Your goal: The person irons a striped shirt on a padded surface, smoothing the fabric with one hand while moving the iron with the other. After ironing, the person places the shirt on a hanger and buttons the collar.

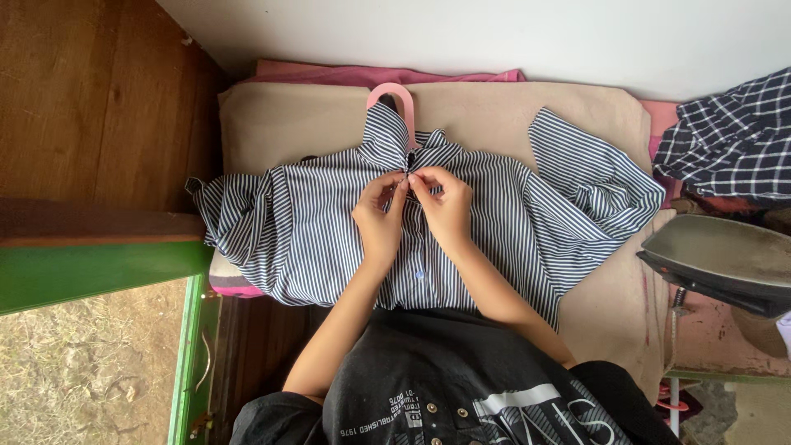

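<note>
A blue-and-white striped shirt (313, 222) lies spread on a beige padded board (280, 124), hung on a pink hanger (394, 95) whose hook pokes out past the collar. My left hand (379, 216) and my right hand (443, 206) meet at the top of the shirt's front placket, just below the collar. Both pinch the fabric edges there with the fingertips, close together at a button. One sleeve is bunched at the left, the other folded at the right.
An iron (725, 262) rests on the pink surface at the right. A dark checked garment (729, 140) lies at the far right. Pink cloth (346, 74) sits under the board's far edge. A wooden wall and a green frame (99, 268) are at the left.
</note>
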